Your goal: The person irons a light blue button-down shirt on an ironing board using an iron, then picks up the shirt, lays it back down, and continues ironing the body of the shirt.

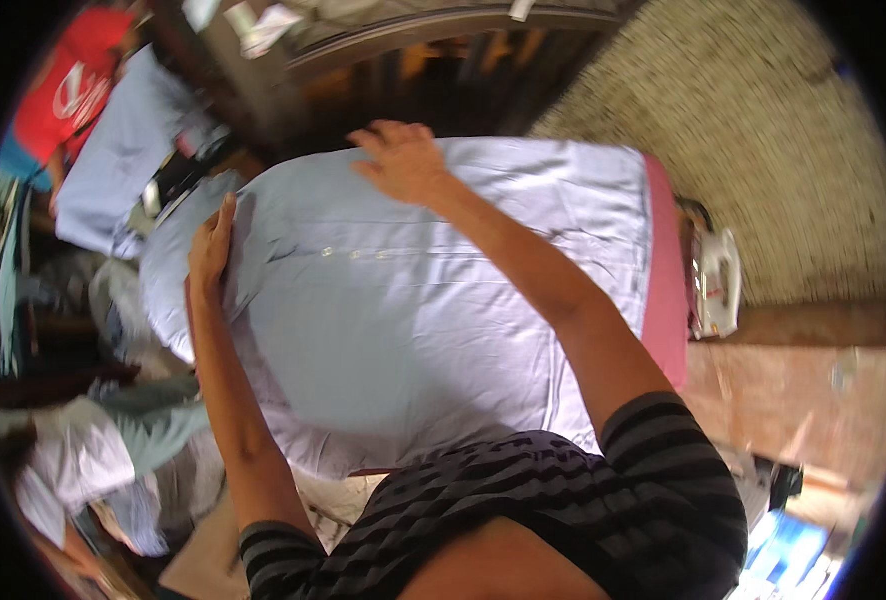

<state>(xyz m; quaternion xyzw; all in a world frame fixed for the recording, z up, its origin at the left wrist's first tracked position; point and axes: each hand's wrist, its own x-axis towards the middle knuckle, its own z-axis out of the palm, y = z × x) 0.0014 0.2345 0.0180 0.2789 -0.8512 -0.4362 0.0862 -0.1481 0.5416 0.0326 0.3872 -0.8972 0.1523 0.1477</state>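
A light blue buttoned shirt (363, 330) lies spread over an ironing board, with a line of small pale buttons near its middle. The board's pink cover (666, 270) shows at the right end. My left hand (211, 245) rests on the cloth at the left end, fingers stretched out, beside a raised fold. At the far edge, my right hand (403, 163) lies on the shirt with its fingers spread. Neither hand appears to hold anything. Small creases run across the cloth near the right end.
A white iron (717, 283) stands just past the board's right end. More light blue cloth (113, 155) sits at the upper left, next to a person in a red shirt (78, 80). Piled clothes (143, 450) lie at the lower left. Dark wooden furniture (413, 60) borders the far side.
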